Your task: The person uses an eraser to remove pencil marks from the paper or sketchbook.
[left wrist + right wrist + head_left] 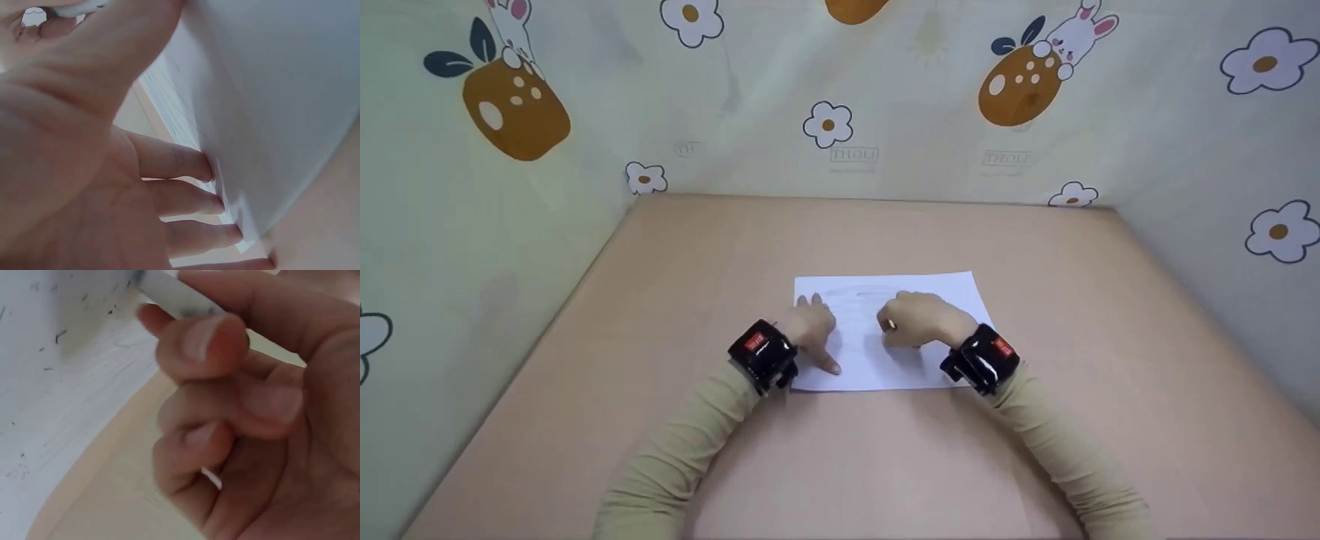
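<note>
A white sheet of paper (870, 371) lies on the table, with faint grey pencil marks along its far part. My left hand (810, 328) presses on the sheet's left side, fingers and thumb spread; the left wrist view shows its fingertips (229, 232) at the paper's edge. Over the middle right of the sheet, my right hand (921, 318) pinches a white eraser (179, 297) with grey smudges between thumb and fingers, the other fingers curled. Dark eraser crumbs (60, 337) are scattered on the paper in the right wrist view. In the head view the eraser is hidden by the hand.
The brown tabletop (720, 247) extends on all sides of the paper. Pale cloth (765, 90) printed with flowers and rabbits stands along the back, left and right. Each wrist wears a black camera device, such as the left one (765, 356).
</note>
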